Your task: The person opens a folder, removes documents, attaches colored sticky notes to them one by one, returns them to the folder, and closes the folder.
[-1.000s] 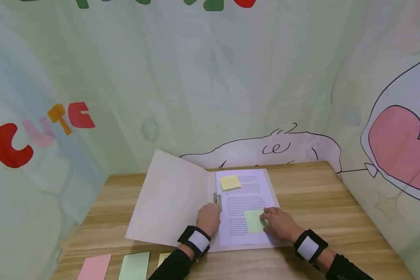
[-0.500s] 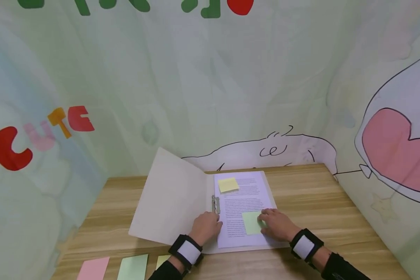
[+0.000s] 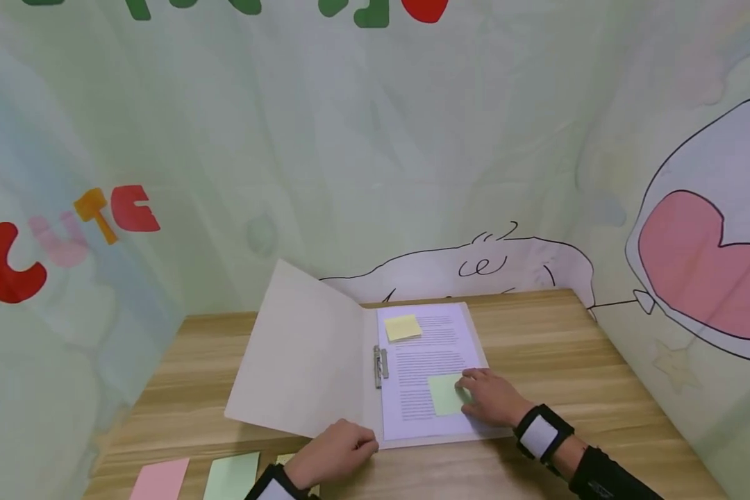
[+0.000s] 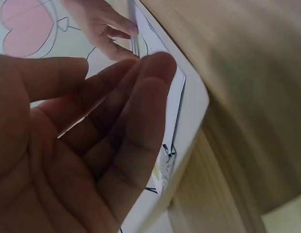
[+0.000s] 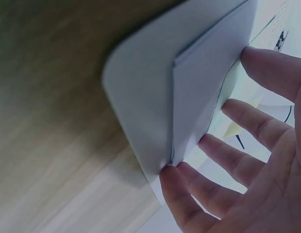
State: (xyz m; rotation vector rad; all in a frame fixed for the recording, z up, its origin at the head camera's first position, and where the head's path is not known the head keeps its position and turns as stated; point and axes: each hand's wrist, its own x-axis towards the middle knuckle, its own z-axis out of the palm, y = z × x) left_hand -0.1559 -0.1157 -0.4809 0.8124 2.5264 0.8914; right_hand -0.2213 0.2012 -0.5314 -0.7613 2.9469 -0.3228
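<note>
A pale folder lies on the table with its cover raised at the left. Its metal clip sits along the spine, beside printed sheets. On the top sheet are a yellow sticky note and, lower down, a green sticky note. My right hand rests with spread fingertips on the green note's right edge and the paper. My left hand is just off the folder's lower edge; the left wrist view shows its fingers loosely bent and holding nothing.
Along the table's front left lie a pink pad, a green pad and a yellow one partly covered by the left hand. A printed curtain stands behind the wooden table.
My left hand has drawn back from the clip, down and left past the folder's lower edge. My right hand has stayed on the green note. The head view has shifted slightly.
</note>
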